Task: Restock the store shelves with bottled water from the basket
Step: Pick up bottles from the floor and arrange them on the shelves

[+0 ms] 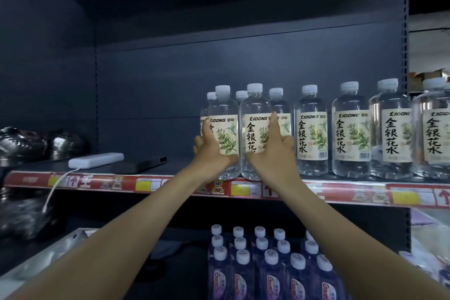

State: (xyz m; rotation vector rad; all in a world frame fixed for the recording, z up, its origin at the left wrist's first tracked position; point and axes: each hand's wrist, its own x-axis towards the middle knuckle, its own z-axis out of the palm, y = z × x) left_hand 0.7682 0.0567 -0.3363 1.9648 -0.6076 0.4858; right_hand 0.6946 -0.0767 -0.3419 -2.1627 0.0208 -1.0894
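Two clear water bottles with cream flower labels and white caps stand at the front edge of the dark shelf (136, 170). My left hand (211, 151) wraps the left bottle (225, 134) from its left side. My right hand (275, 153) grips the right bottle (254, 129), index finger stretched up along its label. Both bottles rest upright on the shelf, touching each other. Behind them stand more of the same bottles (277, 102), and a row of them (350, 129) runs to the right. The basket is not in view.
A white power bank (96, 159) with a hanging cable and a dark bar (138, 165) lie on the shelf to the left, with metal bowls (65, 143) further left. Purple-labelled bottles (270, 265) fill the lower shelf. A red price strip (341, 193) lines the shelf edge.
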